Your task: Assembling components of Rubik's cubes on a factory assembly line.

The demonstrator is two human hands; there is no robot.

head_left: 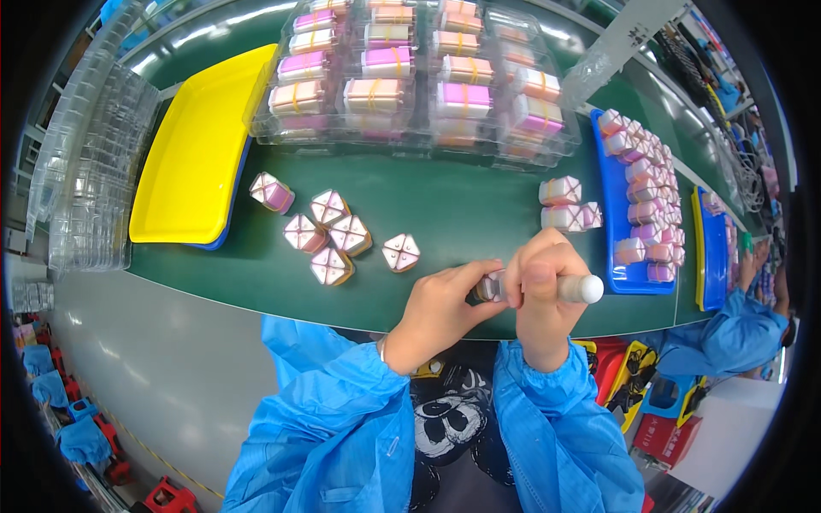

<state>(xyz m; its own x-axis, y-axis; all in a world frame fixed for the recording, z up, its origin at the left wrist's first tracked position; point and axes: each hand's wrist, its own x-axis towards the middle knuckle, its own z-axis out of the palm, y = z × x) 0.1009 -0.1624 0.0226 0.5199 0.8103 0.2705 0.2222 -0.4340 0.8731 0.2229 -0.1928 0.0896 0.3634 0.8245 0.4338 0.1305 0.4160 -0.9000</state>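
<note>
Over the front edge of the green table, my left hand (438, 309) pinches a small boxy piece (490, 287), mostly covered by my fingers. My right hand (543, 295) is closed round a white cylindrical tool (580, 289) with a rounded butt end. Its tip is hidden near the piece, so I cannot tell whether they touch. Left of my hands lie several similar boxy pieces (349, 234) with white, cross-marked end faces and pink or peach sides. One such piece (401, 253) sits apart, nearest my left hand. Beyond my right hand is a small group of banded pieces (561, 203).
A blue tray (609, 248) full of banded pieces stands at the right. A yellow tray (188, 162) lies at the left, beside stacked clear plastic trays (94, 171). Clear trays of banded bundles (374, 96) stand at the back. A co-worker's blue sleeve (742, 333) shows far right.
</note>
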